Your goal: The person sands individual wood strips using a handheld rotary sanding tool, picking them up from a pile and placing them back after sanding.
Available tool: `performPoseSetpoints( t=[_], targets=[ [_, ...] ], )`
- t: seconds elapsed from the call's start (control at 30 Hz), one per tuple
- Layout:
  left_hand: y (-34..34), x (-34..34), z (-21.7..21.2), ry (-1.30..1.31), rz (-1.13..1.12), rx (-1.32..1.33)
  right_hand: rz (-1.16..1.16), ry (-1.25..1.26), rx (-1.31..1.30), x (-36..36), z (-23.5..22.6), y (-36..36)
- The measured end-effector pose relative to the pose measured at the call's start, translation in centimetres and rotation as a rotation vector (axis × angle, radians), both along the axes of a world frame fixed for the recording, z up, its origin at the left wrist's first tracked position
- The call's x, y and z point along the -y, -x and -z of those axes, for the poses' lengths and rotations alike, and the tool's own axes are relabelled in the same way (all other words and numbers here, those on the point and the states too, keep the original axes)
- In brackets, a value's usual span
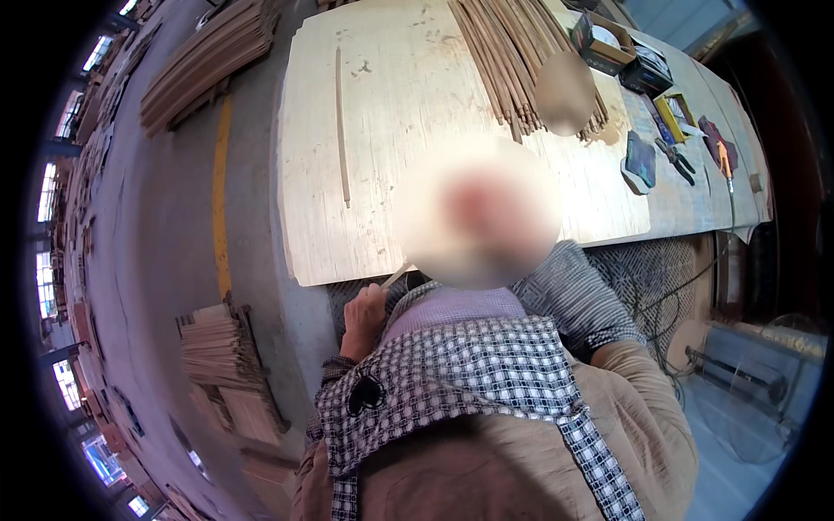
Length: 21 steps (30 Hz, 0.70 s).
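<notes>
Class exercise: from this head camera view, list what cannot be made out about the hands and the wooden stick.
- Right hand: out of view, hidden behind the blurred patch and body.
- Left hand: its grip is turned away.
- Wooden stick: only its tip shows; the blurred patch covers the rest.

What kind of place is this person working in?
Most likely a woodworking shop. A big plywood worktable carries a bundle of thin wooden sticks, cut wood is stacked on the concrete floor, and pliers lie on the bench. The person's left hand holds a thin stick.
</notes>
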<state>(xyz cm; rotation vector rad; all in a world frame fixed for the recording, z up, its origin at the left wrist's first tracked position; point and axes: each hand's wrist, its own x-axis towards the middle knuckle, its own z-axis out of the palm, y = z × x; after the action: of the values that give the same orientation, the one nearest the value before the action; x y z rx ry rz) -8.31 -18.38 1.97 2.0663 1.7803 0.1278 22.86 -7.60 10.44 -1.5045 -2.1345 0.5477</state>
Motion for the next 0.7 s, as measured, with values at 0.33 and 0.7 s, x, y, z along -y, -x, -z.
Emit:
performPoseSetpoints(
  t=[0.33,0.7],
  targets=[
    [0.0,0.0,0.4,-0.071,0.024,-0.043,0.041,0.073,-0.042,1.4,-2.0,1.5],
    [1.1,0.2,1.0,0.042,0.020,0.073,0.104,0.122,-0.263,-2.2,-5.9,-3.2]
  ],
)
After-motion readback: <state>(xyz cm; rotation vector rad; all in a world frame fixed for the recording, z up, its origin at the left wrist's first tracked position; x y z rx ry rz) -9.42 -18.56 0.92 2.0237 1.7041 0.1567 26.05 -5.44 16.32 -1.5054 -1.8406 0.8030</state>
